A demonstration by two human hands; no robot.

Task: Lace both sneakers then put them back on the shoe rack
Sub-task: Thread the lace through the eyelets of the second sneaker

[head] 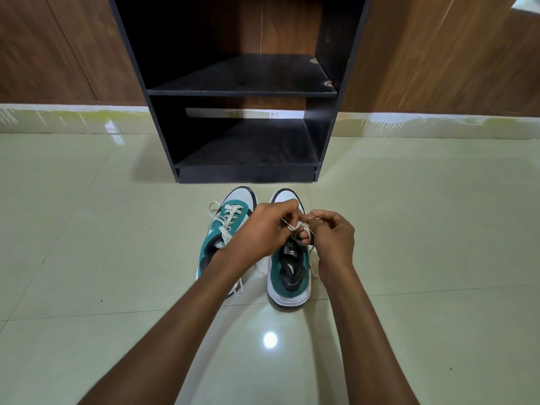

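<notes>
Left of centre, low in the frame, the left sneaker lies tipped on its side on the floor, its lace threaded through the eyelets, with loose ends trailing at toe and heel. Your left hand crosses above it, fingers curled, pinching a small loop of lace between thumb and forefinger. Just right of it, your right hand is likewise curled, pinching the lace where it meets the loop; the two hands almost touch. Below them the right sneaker stands upright, toe toward the rack; its eyelets are hidden by your hands, so how far it is laced cannot be told. One free strand hangs down its right side.

The step in hand appears to be tying or tightening the lace on the right sneaker. To do it well:
- Keep both pinches close to the shoe so the loop does not slacken.
- Pull the two sides evenly, outward rather than upward, so the sneaker stays flat on its sole.
- Gather the hanging strand before you cinch, or it may catch under the sole.

At upper centre the rack stands against the wall, both shelves open. Neither sneaker is on it yet; the left one will likely need righting first.
</notes>
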